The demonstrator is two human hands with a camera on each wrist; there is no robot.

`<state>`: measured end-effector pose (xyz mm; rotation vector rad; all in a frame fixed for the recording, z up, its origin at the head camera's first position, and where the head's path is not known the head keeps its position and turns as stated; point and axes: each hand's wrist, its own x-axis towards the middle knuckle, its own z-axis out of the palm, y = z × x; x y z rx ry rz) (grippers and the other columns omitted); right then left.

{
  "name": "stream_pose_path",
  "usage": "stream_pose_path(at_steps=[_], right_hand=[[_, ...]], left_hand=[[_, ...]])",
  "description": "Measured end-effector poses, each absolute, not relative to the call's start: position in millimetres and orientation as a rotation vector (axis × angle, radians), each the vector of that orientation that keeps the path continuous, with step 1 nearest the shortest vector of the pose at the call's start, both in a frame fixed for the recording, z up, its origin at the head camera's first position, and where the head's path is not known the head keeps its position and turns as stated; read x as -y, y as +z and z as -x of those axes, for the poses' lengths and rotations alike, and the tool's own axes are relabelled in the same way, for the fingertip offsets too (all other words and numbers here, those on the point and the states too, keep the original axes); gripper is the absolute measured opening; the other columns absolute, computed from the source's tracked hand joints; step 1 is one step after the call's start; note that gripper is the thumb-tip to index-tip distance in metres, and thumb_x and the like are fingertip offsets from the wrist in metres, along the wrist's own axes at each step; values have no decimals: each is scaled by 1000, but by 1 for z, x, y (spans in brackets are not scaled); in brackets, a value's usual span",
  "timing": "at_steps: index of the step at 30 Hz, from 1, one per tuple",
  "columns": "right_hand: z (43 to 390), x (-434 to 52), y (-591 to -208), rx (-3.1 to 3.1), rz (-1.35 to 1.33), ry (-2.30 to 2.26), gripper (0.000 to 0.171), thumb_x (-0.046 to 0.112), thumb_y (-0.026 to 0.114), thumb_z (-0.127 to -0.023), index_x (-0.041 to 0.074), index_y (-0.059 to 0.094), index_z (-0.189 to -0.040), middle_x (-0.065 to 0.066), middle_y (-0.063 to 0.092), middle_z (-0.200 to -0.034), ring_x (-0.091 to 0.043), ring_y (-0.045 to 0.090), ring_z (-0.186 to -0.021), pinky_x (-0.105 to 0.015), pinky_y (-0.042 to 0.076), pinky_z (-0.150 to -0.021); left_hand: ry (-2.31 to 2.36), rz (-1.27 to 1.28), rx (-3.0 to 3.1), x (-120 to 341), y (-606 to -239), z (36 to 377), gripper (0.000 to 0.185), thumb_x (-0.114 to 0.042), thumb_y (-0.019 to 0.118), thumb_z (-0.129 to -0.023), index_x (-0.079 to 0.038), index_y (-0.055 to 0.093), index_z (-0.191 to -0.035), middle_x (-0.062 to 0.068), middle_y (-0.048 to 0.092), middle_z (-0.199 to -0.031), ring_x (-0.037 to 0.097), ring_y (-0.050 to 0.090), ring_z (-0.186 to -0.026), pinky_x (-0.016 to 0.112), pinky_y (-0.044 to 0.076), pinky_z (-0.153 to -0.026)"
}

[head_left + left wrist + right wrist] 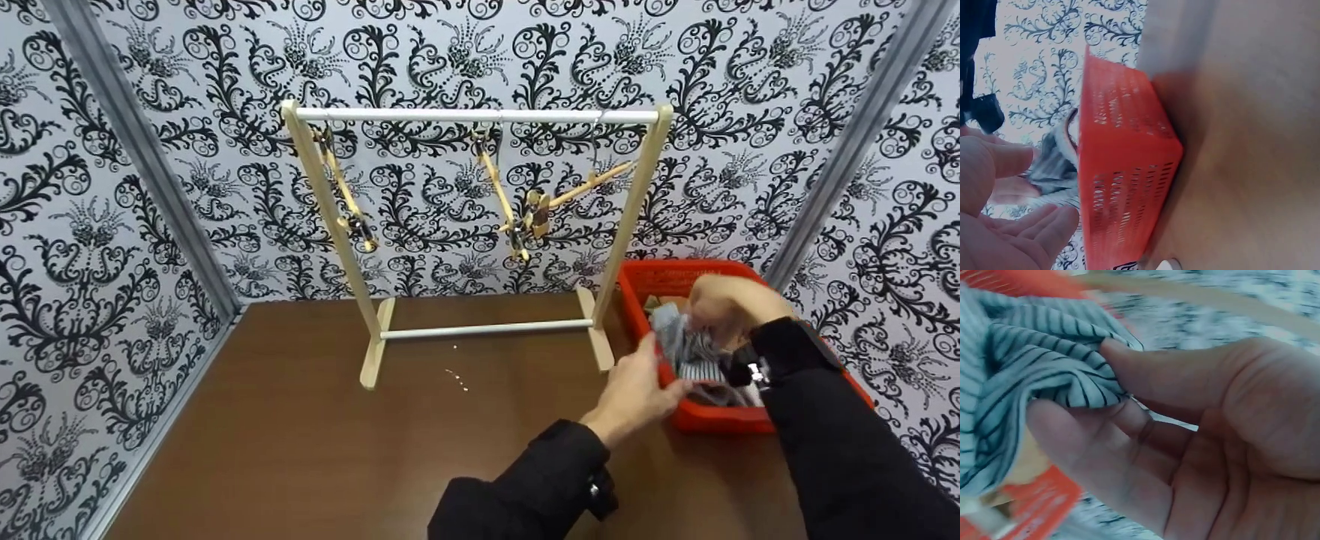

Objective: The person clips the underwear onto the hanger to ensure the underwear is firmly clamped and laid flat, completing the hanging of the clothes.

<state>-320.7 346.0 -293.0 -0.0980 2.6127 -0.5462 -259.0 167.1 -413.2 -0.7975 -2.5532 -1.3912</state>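
A grey-and-white striped cloth lies bunched in a red plastic basket at the table's right side. My right hand is over the basket and pinches a fold of the striped cloth between thumb and fingers. My left hand is at the basket's left rim. In the left wrist view its fingers are nearly straight, spread just short of the cloth above the slotted basket wall. Both arms wear black sleeves.
A small wooden clothes rack with a white top rail stands at the back of the brown table. Wooden clip hangers hang from it. Patterned walls close in on three sides.
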Motion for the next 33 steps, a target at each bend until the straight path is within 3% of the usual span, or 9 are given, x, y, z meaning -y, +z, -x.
stream_pose_path(at_steps=[4,8,15,22,24,29,33], right_hand=[[308,-336,-270,-2657,123,-818,25,3,59,-98,-11,63,-118,-21,70,-101,-22,68,-79,-36,60,-74],[289,-321,-257,-2779,225,-973,28,3,58,-100,-13,60,-123,-25,67,-107,-24,69,-82,-36,60,-74],[252,-284,-252,-3006,388,-1115,23,9,61,-100,0,67,-120,-18,71,-107,-24,69,-87,-29,59,-72],[227,-241,-284,-2974,479,-1597,21,10,65,-99,1,68,-118,-14,71,-103,-22,70,-83,-31,60,-71],[222,-228,-298,-2907,468,-1778,20,7,65,-98,1,69,-117,-15,71,-102,-22,70,-81,-33,60,-70],[219,-202,-327,-2690,419,-2175,20,-5,64,-96,-6,68,-115,-20,71,-104,-23,72,-82,-35,61,-71],[219,-193,-341,-2603,387,-2279,21,-8,62,-96,-9,67,-116,-22,70,-106,-23,72,-85,-34,61,-72]], left_hand=[[-1483,775,2529,-152,-412,262,84,-34,80,-89,-2,36,-153,11,59,-140,14,56,-125,24,42,-105],[-1492,782,2479,-136,-417,260,92,-45,79,-88,-5,33,-156,9,45,-154,17,43,-139,31,36,-113],[-1523,903,2131,-103,-435,248,100,-40,82,-86,-6,24,-160,14,43,-153,22,47,-136,34,40,-110],[-1307,853,1901,-63,-450,241,111,-39,87,-80,1,19,-159,14,41,-154,28,47,-137,43,40,-111],[-1211,839,1841,-51,-450,239,106,-38,87,-80,2,27,-156,15,44,-152,30,50,-133,44,44,-107],[-1024,906,1598,-25,-435,241,57,-16,84,-80,0,64,-131,20,61,-133,34,62,-117,42,51,-100],[-1021,967,1503,-11,-427,245,33,-6,81,-82,-2,74,-115,16,70,-117,29,68,-105,36,54,-95]])
